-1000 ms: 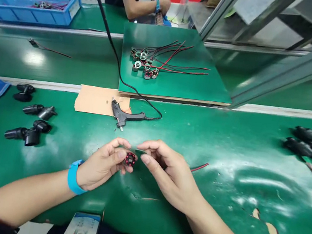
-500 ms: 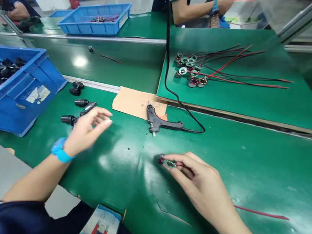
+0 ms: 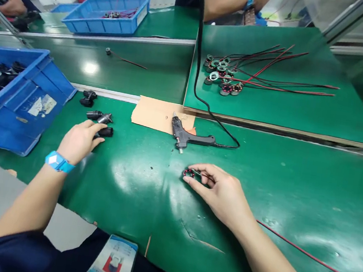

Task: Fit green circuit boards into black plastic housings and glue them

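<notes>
My left hand [image 3: 79,140], with a blue band at the wrist, has its thumb and fingers around a black cylindrical housing [image 3: 106,132] on the green bench. Just beyond it lie several similar black housings [image 3: 94,114]. Over the bench's middle, my right hand [image 3: 219,190] pinches a small ring-shaped motor stator [image 3: 189,173] with copper-red windings between thumb and fingers. A thin red wire [image 3: 300,248] runs out from beneath my right forearm across the bench. Past both hands, a black glue gun [image 3: 181,135] rests partly on a piece of cardboard [image 3: 152,114].
A blue bin [image 3: 39,104] of black housings stands at left. Several wired stators [image 3: 222,76] lie on the raised green board [image 3: 283,109]; one more [image 3: 108,51] lies further left. A black cord [image 3: 198,62] hangs down to the glue gun. Behind are a blue tray [image 3: 99,23] and co-workers' arms.
My left hand has moved left and slightly down, closing round a black housing. My right hand has moved slightly up and left, turning the stator so its ring faces me.
</notes>
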The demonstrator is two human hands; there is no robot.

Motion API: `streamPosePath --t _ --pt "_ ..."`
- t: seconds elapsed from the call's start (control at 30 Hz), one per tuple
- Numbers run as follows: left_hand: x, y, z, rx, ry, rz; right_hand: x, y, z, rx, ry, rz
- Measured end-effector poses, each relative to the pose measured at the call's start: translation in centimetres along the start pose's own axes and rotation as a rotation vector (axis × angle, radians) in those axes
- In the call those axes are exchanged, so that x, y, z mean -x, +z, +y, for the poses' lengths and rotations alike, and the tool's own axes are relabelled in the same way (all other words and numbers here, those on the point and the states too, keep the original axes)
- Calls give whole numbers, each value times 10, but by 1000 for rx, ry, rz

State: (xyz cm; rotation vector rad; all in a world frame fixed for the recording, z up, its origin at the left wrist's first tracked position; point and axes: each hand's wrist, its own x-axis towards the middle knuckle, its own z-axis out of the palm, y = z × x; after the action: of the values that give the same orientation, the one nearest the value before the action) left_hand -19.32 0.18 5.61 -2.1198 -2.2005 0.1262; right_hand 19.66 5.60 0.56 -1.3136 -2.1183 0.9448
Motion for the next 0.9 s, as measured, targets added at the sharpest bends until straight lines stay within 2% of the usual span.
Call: streamPosePath --t 0.1,0.2,0.33,0.47,0.53,0.6,0.73,0.9 --pt "-8 2 24 95 78 38 -2 2 1 49 -56 22" --pt "-12 -2 60 458 226 27 -1 -3 -3 65 -81 81" --pt "-15 -9 118 1012 404 -102 4 -27 -19 -14 -39 191" --pt "-20 -3 164 1201 509 -256 11 -46 -32 -166 0 313" --pt "-23 3 175 1232 521 -360 14 -47 -32 -223 -1 362" --pt "-25 8 180 1227 527 -413 18 -44 -28 -234 1 374" --pt "-26 14 179 1105 508 -321 23 -36 -25 -187 11 311" --pt "-23 18 183 1027 483 -191 26 -27 -34 -140 -11 273"
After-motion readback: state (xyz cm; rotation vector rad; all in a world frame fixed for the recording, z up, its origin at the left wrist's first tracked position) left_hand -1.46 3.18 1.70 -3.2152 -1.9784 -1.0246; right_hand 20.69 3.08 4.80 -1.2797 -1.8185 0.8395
